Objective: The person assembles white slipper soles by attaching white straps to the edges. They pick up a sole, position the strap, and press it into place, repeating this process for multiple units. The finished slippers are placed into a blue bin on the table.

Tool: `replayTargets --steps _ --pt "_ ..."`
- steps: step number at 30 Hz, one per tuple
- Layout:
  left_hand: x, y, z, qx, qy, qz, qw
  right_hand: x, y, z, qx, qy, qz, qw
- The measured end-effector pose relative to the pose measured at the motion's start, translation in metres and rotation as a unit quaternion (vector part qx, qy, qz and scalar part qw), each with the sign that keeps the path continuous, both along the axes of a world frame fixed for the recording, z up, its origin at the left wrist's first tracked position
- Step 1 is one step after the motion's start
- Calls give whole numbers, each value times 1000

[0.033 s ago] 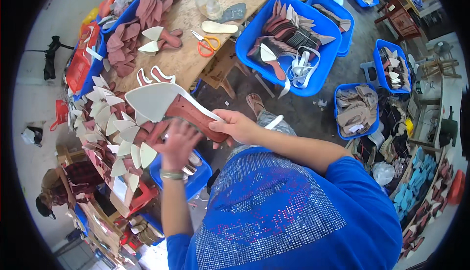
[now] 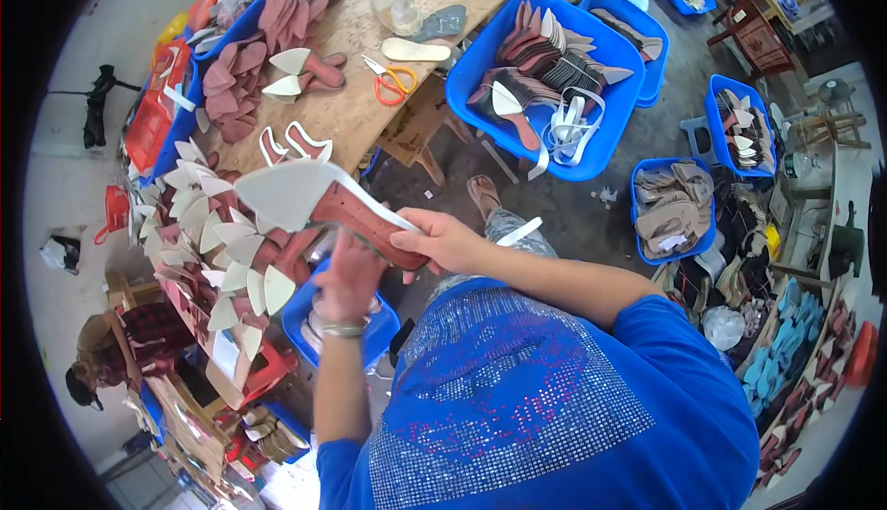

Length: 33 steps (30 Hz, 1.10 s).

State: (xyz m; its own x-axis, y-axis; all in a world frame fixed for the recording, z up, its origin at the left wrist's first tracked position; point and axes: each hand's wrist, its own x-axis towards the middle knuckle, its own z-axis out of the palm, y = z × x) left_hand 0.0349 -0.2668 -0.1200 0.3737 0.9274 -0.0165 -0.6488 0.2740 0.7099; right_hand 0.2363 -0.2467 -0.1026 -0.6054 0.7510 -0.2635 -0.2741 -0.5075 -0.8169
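Observation:
My right hand [image 2: 439, 240] grips the heel end of a pointed shoe insole [image 2: 356, 217], reddish-brown with a broad cream toe part. A narrow white strip [image 2: 522, 231] lines the insole's upper edge, and its loose end seems to emerge beyond my right wrist. My left hand [image 2: 351, 274] is raised against the insole's lower edge, near its middle. Blur and overlap obscure those fingers, so their grip is unclear. Many similar cream-tipped insoles [image 2: 245, 249] lie heaped on the table to the left. Two white-edged insoles [image 2: 309, 143] lie just beyond the held one.
Orange-handled scissors [image 2: 394, 85] and a cream sole piece [image 2: 416, 51] lie on the wooden table [image 2: 370, 122]. A large blue bin [image 2: 453, 94] of stacked insoles stands to its right. Another blue bin [image 2: 377, 339] sits below my left hand. A person [image 2: 115, 353] bends at far left.
My left hand, spread below the insole before, has shifted slightly right and up against its lower edge. My right hand keeps its hold; the strip's loose end has moved slightly.

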Motion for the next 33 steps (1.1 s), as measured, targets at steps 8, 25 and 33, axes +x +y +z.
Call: replayTargets --steps 8,25,33 --pt "19 3 18 -170 -6 263 950 -10 -18 10 -42 -71 37 996" --pt "-57 -32 -11 -130 385 243 881 38 88 46 3 9 -284 959" --pt "-37 -17 0 -89 421 66 900 153 201 50 1 82 -335 939"
